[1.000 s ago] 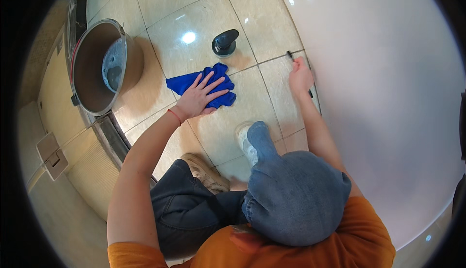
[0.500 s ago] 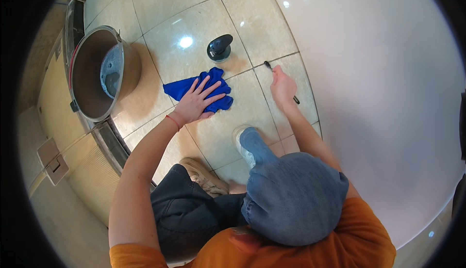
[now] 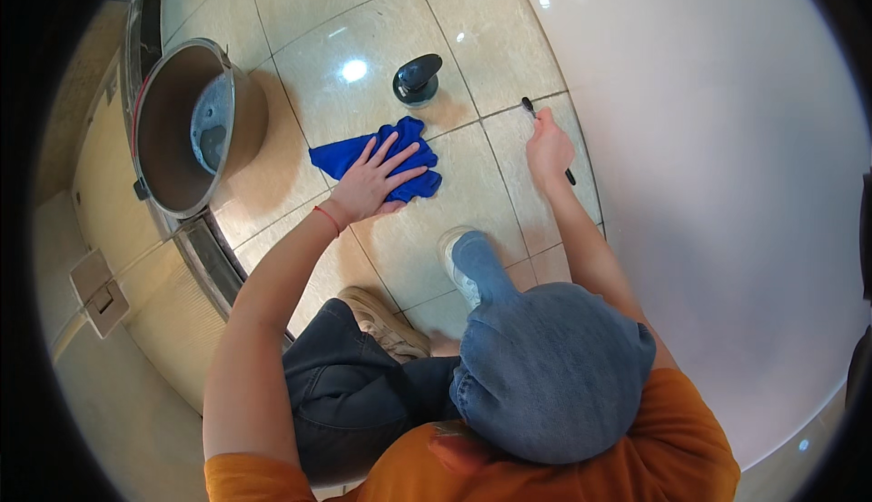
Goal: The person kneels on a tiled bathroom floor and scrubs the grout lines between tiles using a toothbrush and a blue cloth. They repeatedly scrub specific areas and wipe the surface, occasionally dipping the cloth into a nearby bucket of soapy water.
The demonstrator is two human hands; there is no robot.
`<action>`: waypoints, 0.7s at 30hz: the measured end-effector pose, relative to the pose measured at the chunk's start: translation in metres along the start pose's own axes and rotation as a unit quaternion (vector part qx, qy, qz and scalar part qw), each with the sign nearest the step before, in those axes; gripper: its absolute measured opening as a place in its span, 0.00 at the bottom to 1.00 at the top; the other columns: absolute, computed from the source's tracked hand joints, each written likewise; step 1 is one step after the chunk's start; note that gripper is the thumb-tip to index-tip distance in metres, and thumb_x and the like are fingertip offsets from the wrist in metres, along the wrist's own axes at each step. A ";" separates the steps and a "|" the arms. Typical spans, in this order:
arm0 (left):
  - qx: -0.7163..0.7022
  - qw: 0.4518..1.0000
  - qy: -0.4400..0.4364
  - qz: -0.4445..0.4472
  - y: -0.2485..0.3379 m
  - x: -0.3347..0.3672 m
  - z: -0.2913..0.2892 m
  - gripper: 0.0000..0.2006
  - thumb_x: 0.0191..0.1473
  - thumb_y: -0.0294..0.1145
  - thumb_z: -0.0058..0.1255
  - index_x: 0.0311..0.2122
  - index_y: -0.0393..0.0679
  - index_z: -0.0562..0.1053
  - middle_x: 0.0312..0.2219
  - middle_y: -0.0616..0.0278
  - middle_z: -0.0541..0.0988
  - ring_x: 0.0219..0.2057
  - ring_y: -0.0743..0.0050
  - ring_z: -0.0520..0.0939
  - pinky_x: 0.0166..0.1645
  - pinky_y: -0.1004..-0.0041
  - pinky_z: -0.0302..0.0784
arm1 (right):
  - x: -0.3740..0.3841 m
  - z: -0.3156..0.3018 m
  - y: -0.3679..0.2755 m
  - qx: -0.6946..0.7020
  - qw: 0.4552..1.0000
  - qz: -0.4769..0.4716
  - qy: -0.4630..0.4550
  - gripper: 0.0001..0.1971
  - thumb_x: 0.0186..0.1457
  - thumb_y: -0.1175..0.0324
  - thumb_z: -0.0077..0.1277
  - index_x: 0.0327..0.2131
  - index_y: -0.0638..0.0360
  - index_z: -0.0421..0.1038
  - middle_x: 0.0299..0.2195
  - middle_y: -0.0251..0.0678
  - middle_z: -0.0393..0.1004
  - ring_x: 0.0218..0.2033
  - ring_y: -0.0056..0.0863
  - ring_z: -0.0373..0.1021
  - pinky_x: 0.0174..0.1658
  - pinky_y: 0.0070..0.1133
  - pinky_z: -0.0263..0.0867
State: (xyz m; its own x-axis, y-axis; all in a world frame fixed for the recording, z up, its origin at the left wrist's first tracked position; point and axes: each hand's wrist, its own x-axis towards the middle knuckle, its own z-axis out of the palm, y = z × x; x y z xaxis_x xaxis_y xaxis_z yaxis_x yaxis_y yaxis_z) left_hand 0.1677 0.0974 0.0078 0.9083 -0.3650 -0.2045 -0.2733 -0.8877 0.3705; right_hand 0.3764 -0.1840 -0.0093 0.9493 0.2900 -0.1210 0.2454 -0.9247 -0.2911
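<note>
My left hand (image 3: 371, 182) lies flat with fingers spread on a crumpled blue cloth (image 3: 338, 155), pressing it against the tiled floor. Closed around the handle of a slim black toothbrush (image 3: 528, 105) is my right hand (image 3: 550, 149). The brush's head points away from me over the tile joint beside the white surface, and its handle end shows below my fist. Just beyond the cloth stands a clear bottle with a black spray or pump top (image 3: 418, 75), touched by neither hand.
A large brown bucket (image 3: 246, 125) with bluish, sudsy water stands at the left, beside a dark door track (image 3: 204, 248). A smooth white panel or tub side (image 3: 708, 184) bounds the floor on the right. My shoes (image 3: 452, 261) and bent knees are close below.
My right hand has moved right and slightly away with the toothbrush, closer to the white surface. My left hand stays on the cloth. The whole view has shifted slightly.
</note>
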 end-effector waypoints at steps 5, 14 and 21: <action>-0.009 1.000 -0.020 -0.005 0.003 -0.001 -0.003 0.38 0.56 0.57 0.55 0.71 0.66 0.58 0.74 0.61 0.50 0.74 0.43 0.47 0.74 0.44 0.42 | -0.027 0.010 -0.026 0.037 0.992 -0.110 -0.042 0.05 0.65 0.68 0.44 0.39 0.52 0.70 0.26 0.46 0.79 0.29 0.51 0.77 0.29 0.46 0.68; -0.006 1.000 -0.011 -0.007 0.004 -0.001 0.000 0.39 0.55 0.57 0.56 0.70 0.66 0.58 0.74 0.61 0.48 0.74 0.43 0.47 0.74 0.44 0.43 | -0.023 0.011 -0.023 -0.004 0.995 -0.098 -0.027 0.04 0.63 0.69 0.45 0.37 0.54 0.70 0.25 0.45 0.78 0.28 0.51 0.77 0.28 0.46 0.68; 0.003 1.000 -0.015 -0.011 0.006 0.000 -0.001 0.39 0.55 0.58 0.56 0.71 0.67 0.58 0.74 0.62 0.49 0.74 0.44 0.47 0.74 0.44 0.44 | -0.029 0.004 -0.031 -0.013 0.993 -0.096 -0.060 0.04 0.60 0.73 0.47 0.38 0.54 0.70 0.27 0.45 0.78 0.29 0.51 0.77 0.29 0.46 0.68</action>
State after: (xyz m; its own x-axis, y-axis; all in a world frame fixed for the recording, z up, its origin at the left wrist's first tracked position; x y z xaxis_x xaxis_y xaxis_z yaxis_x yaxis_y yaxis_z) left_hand 0.1662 0.0926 0.0113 0.9042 -0.3534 -0.2397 -0.2555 -0.8976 0.3593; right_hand 0.3407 -0.1625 -0.0003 0.8548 0.4877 -0.1775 0.4263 -0.8549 -0.2957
